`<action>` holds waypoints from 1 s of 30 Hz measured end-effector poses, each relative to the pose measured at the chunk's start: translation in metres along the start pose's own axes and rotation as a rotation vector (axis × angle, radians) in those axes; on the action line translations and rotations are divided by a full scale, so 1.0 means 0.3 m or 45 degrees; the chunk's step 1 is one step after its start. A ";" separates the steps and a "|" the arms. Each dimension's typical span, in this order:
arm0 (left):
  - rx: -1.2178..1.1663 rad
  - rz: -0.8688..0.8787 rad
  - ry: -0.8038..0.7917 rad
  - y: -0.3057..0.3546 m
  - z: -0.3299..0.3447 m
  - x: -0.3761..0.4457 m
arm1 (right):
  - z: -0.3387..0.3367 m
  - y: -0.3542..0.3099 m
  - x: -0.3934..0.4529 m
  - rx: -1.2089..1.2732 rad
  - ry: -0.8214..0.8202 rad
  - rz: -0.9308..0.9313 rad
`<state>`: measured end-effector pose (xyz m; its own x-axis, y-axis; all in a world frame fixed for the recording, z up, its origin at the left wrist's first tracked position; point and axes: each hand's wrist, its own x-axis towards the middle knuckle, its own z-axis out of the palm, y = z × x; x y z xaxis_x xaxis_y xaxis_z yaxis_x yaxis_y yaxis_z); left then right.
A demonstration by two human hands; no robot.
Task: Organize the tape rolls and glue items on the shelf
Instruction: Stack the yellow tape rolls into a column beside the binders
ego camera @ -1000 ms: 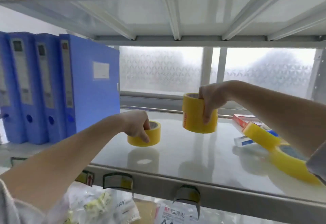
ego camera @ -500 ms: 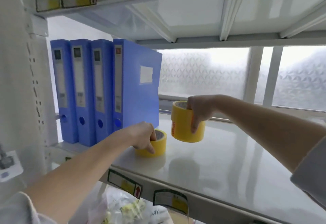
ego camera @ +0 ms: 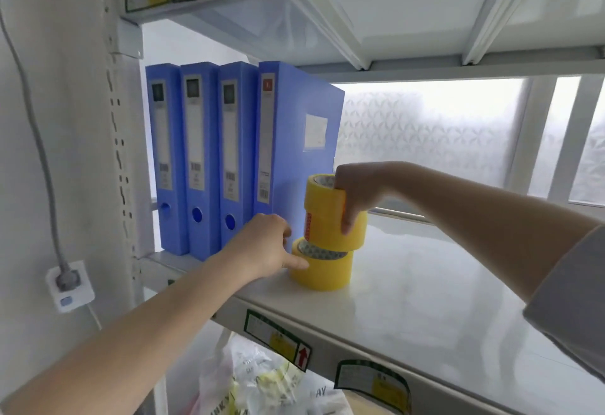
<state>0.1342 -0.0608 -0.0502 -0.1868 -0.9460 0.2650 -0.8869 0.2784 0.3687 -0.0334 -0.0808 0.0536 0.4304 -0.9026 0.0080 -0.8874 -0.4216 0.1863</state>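
One yellow tape roll (ego camera: 322, 272) lies flat on the white shelf (ego camera: 409, 303), right beside the blue file boxes. My left hand (ego camera: 266, 247) holds it at its left side, thumb along the wall. My right hand (ego camera: 355, 193) grips a taller yellow stack of tape (ego camera: 327, 215) from above, fingers inside the core and thumb down the outside. This stack hangs tilted just over the lower roll, its left edge nearly touching it. No glue items are in view.
Several blue file boxes (ego camera: 226, 159) stand upright at the shelf's left end against the upright post (ego camera: 126, 139). An upper shelf (ego camera: 360, 5) runs overhead. A plastic bag (ego camera: 262, 382) sits on the level below. A wall socket (ego camera: 70, 283) is at the left.
Both hands moved left toward the file boxes. The left hand slid its roll up beside the boxes, and the right hand brought its stack over that roll.
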 end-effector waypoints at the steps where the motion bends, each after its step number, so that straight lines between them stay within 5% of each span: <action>1: -0.001 -0.052 -0.014 -0.013 0.008 -0.004 | 0.000 -0.011 0.011 -0.018 -0.004 -0.014; 6: 0.026 -0.143 -0.164 -0.056 0.044 -0.028 | 0.007 -0.060 0.040 -0.101 -0.014 -0.044; 30: 0.111 -0.152 -0.159 -0.059 -0.013 -0.031 | -0.056 -0.078 0.027 -0.209 -0.129 -0.149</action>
<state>0.1533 -0.0564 -0.0556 -0.1243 -0.9862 0.1097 -0.9381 0.1528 0.3108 -0.0063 -0.0767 0.0659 0.5028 -0.8560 -0.1202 -0.7901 -0.5115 0.3378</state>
